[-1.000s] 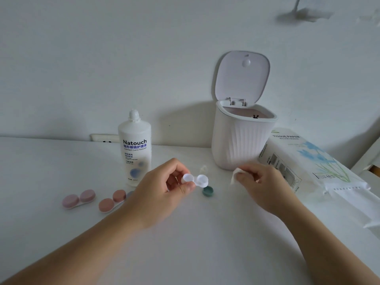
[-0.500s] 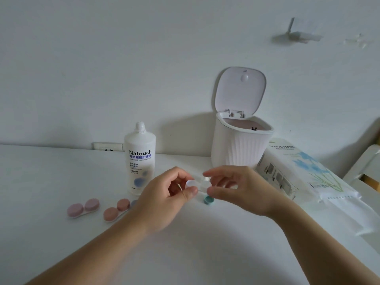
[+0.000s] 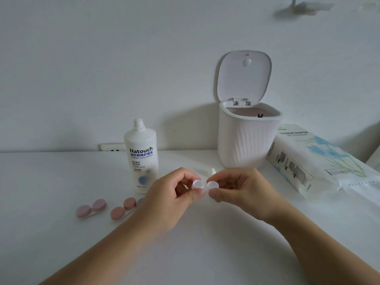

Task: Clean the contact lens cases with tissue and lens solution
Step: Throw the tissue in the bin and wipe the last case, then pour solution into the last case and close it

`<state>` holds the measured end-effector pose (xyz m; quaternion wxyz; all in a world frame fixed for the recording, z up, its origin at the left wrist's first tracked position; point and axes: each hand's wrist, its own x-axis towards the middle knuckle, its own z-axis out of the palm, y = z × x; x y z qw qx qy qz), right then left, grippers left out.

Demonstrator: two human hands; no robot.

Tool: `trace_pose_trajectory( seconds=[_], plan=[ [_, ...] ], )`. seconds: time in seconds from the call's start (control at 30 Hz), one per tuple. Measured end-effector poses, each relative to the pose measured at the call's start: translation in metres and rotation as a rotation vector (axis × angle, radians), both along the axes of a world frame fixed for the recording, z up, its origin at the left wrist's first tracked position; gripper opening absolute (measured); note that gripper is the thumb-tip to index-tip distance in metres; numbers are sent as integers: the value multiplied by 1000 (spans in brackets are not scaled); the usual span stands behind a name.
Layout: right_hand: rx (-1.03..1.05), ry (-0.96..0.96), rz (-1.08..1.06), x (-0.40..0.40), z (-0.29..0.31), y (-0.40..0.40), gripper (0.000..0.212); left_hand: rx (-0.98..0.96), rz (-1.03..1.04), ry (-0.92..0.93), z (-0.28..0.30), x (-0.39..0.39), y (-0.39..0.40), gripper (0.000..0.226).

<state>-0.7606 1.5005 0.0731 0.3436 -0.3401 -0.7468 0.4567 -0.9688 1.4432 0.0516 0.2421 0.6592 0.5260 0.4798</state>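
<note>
A small white lens case [image 3: 203, 185] is held just above the table between both hands. My left hand [image 3: 170, 194] pinches its left well between thumb and fingers. My right hand [image 3: 242, 190] pinches the right well; I cannot make out any tissue in its fingers. The uncapped Natouch lens solution bottle [image 3: 141, 157] stands behind and left of my left hand. Two pink lens cases [image 3: 91, 210] [image 3: 123, 208] lie closed on the table to the left. A small white cap [image 3: 213, 171] lies just behind my fingers.
A white ribbed desktop bin [image 3: 248, 140] with its lid up stands at the back against the wall. A pack of tissue paper [image 3: 320, 161] lies to its right, with tissue pulled out at its near end. A wall socket [image 3: 112, 147] is behind the bottle.
My right hand has moved left from near the bin to the lens case and now grips its right well. The green cap on the table is now hidden behind my hands.
</note>
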Motion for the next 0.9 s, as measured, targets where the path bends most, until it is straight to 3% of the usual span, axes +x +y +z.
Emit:
trace_pose_trajectory(
  seconds=[0.17, 0.3, 0.43, 0.5, 0.63, 0.73, 0.9],
  plan=[
    [-44, 50, -12, 3, -1, 4, 3, 201, 143, 26, 16, -3, -9, 23],
    [-61, 66, -59, 2, -2, 3, 7, 429, 345, 80, 37, -21, -14, 11],
    [-96, 127, -95, 1, 0, 2, 11, 540, 541, 67, 48, -48, -20, 27],
    [-88, 121, -101, 1, 1, 1, 12, 476, 591, 46, 46, -63, -20, 44],
    [-60, 62, -85, 1, 0, 1, 4, 69, 512, -46, 41, -79, -15, 80],
    [-48, 45, -88, 2, -2, 2, 5, -117, 445, -54, 35, -84, -8, 69],
    [-45, 36, -89, 1, -4, 4, 13, -165, 382, -83, 33, -90, 2, 55]
  ],
)
